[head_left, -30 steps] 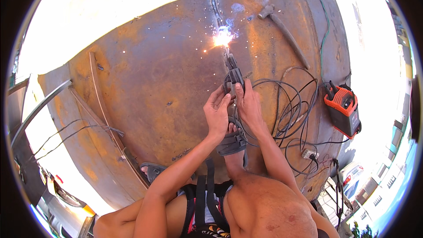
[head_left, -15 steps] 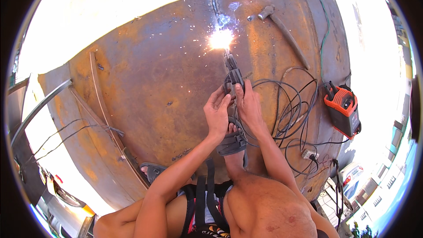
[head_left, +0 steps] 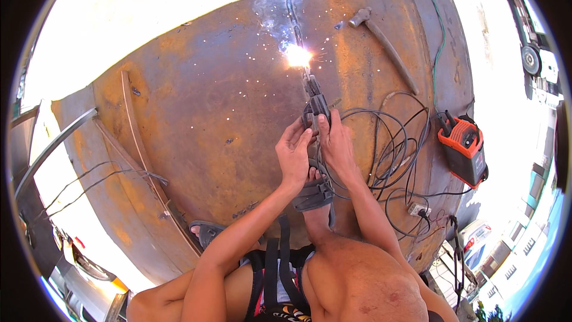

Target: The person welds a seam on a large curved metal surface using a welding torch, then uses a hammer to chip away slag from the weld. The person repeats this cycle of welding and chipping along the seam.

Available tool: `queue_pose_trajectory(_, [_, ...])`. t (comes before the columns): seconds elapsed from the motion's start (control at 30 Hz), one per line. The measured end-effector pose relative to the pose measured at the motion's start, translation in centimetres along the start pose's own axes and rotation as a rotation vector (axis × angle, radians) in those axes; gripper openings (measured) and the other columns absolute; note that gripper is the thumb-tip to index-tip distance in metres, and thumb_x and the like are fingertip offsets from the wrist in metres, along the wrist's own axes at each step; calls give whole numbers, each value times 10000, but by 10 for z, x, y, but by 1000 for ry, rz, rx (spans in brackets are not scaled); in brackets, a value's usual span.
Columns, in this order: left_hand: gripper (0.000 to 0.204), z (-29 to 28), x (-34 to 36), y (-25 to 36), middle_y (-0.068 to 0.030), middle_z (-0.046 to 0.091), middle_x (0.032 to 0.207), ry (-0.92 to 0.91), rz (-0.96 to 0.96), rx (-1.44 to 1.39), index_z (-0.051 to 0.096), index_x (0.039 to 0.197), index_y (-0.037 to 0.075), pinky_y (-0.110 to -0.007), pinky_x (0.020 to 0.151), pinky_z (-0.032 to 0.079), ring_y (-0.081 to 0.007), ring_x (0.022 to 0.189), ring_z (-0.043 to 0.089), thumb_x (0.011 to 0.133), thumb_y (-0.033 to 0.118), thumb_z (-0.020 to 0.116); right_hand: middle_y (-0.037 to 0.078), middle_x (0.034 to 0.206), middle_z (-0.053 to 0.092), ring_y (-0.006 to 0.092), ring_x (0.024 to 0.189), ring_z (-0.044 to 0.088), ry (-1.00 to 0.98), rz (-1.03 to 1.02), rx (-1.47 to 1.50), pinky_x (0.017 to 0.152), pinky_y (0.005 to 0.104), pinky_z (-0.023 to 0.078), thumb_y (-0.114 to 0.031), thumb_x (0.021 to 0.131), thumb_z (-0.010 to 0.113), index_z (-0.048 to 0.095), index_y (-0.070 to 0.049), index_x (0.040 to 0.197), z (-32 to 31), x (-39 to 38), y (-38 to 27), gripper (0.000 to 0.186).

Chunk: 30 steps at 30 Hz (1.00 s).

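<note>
Both of my hands are closed around the handle of a black welding electrode holder (head_left: pixel 316 96), which points away from me. My left hand (head_left: pixel 294 154) grips it from the left, and my right hand (head_left: pixel 338 145) lies along its right side, thumb on top. At the tip a bright arc (head_left: pixel 298 55) glares and hides the electrode's end. Beyond it a dark weld seam (head_left: pixel 291 9) runs away across the rusty steel plate (head_left: pixel 208 101). My sandaled foot (head_left: pixel 314 194) is right below the hands.
A hammer (head_left: pixel 387 48) lies right of the arc. Coiled black cables (head_left: pixel 393 143) spread beside my right hand, near an orange-and-black welding machine (head_left: pixel 465 149) and a socket outlet (head_left: pixel 419 209). Thin metal strips (head_left: pixel 134 125) lie on the left. A green cord (head_left: pixel 442 42) trails along the right.
My hands and the holder have hardly moved. The arc's glare looks slightly smaller, sparks scatter wider, and smoke now drifts to the left of the seam. A wheeled vehicle shows at the far right edge.
</note>
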<state>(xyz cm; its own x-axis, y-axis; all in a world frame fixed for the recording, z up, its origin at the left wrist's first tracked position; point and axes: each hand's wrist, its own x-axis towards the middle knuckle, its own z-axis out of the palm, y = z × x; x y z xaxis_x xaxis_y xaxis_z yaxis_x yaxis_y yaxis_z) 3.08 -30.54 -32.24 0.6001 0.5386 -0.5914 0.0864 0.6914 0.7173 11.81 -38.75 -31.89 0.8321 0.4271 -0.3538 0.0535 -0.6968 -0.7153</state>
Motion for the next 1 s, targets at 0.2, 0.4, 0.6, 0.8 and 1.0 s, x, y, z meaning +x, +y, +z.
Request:
queue_pose_trajectory(0.2, [360,1,-1,1,-182,677,1287,6,-4,17,573,1360,-88,-341,943,571,-227,1091,700,1015,7,611,317,752,648,549,759,640,-3,4,2,627,599,468,-338,1089,500,504,-3,1076,-2,0,-3,335])
queue_pose_trajectory(0.4, [362,1,-1,0,-182,671,1297,2,0,0,572,1362,-91,-343,956,572,-225,1095,697,1015,6,609,316,758,651,549,765,641,-7,2,-3,632,599,470,-341,1088,501,503,-8,1079,-1,0,-1,333])
queue_pose_trajectory(0.6, [363,1,-2,0,-182,670,1298,6,-8,3,571,1364,-92,-345,953,575,-226,1096,698,1014,-1,608,315,765,652,548,777,643,-7,18,5,640,598,471,-338,1088,503,508,-12,1085,-3,-1,-4,326])
queue_pose_trajectory(0.8, [361,2,-2,0,-184,676,1285,8,-7,-12,569,1362,-95,-343,940,580,-235,1079,707,1013,-10,604,309,757,650,546,769,642,-15,20,8,636,592,471,-331,1088,505,510,-12,1081,-3,-1,-3,320])
queue_pose_trajectory(1.0, [365,1,-2,-1,-184,672,1293,4,-13,-1,565,1368,-90,-342,942,579,-234,1087,704,1016,-3,606,310,749,647,546,763,641,-22,18,-3,631,592,469,-327,1091,501,504,-9,1077,-6,-2,-6,318])
